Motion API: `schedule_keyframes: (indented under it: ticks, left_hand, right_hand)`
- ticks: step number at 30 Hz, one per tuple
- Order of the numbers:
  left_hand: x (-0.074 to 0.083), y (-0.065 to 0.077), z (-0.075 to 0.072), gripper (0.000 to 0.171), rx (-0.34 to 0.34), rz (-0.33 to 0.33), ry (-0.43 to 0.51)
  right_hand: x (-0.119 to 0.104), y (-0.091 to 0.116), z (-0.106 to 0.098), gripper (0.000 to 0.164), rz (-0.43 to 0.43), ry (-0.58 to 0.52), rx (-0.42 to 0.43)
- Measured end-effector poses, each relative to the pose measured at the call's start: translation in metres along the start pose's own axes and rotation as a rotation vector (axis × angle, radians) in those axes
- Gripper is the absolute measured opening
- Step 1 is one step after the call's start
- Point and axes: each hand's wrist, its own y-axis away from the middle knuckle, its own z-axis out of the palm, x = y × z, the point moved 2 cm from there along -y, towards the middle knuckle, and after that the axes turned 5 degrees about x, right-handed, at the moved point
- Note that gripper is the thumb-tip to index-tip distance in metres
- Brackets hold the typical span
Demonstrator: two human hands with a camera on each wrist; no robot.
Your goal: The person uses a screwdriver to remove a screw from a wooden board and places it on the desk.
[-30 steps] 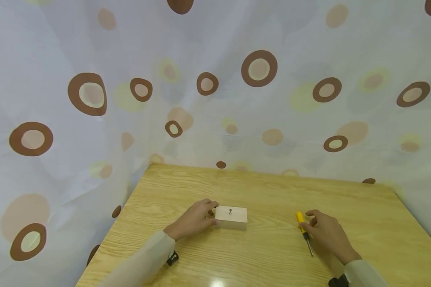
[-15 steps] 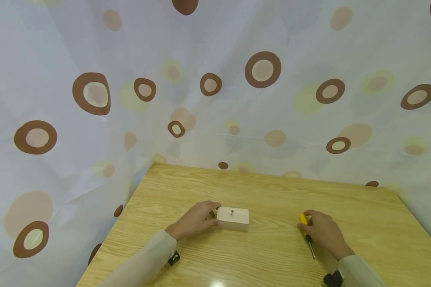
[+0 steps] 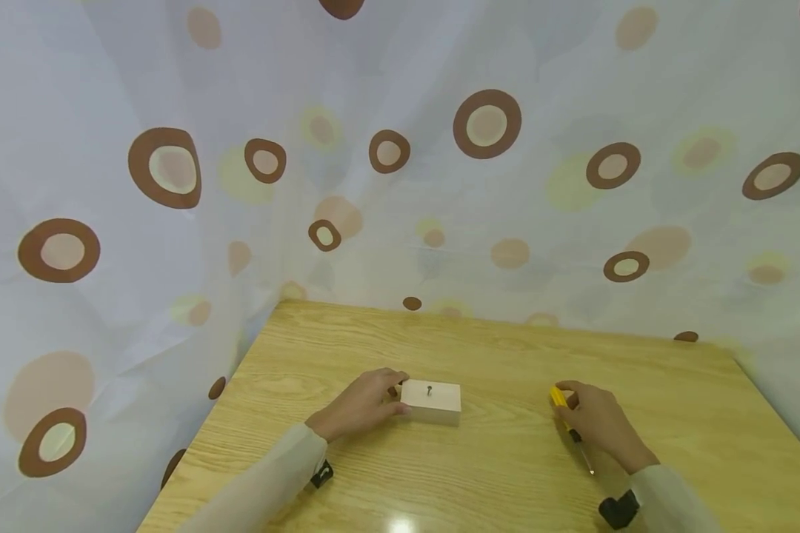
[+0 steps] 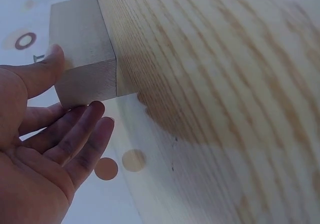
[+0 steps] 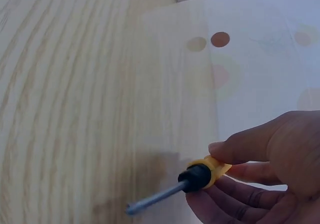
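Observation:
A pale wooden block (image 3: 430, 403) lies on the table, a small screw (image 3: 430, 390) standing up from its top. My left hand (image 3: 363, 403) holds the block's left end, thumb on the near side and fingers round the far side. In the left wrist view the thumb presses the block (image 4: 82, 34) near its edge. To the right, my right hand (image 3: 603, 422) pinches a screwdriver by its yellow handle (image 3: 560, 400). The screwdriver's metal shaft (image 5: 157, 198) points down toward the near side, past a black collar (image 5: 195, 178). The palm hides part of the handle.
The wood-grain table (image 3: 493, 474) reaches back to a white curtain (image 3: 400, 185) with brown and yellow circles. That curtain also hangs along the left and right sides. A black strap (image 3: 618, 509) sits at the right wrist.
My right hand has taken hold of the screwdriver and its tip has swung to the right, seemingly off the table. The left hand stays on the block.

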Motion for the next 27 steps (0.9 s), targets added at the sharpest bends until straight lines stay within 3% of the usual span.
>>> schedule_keyframes:
  ticks: [4,13,27]
  left_hand:
    - [-0.002,0.0,-0.002,0.059,0.005,-0.007,-0.005]
    - [-0.001,0.001,-0.002,0.06,0.002,0.015,-0.009]
    - [0.0,-0.001,0.0,0.06,-0.01,0.002,-0.002]
  right_hand:
    - [-0.007,-0.002,-0.006,0.05,-0.038,-0.008,0.014]
    - [-0.02,-0.001,-0.017,0.048,-0.029,-0.118,0.059]
    - [-0.042,-0.003,-0.025,0.04,-0.101,-0.126,0.198]
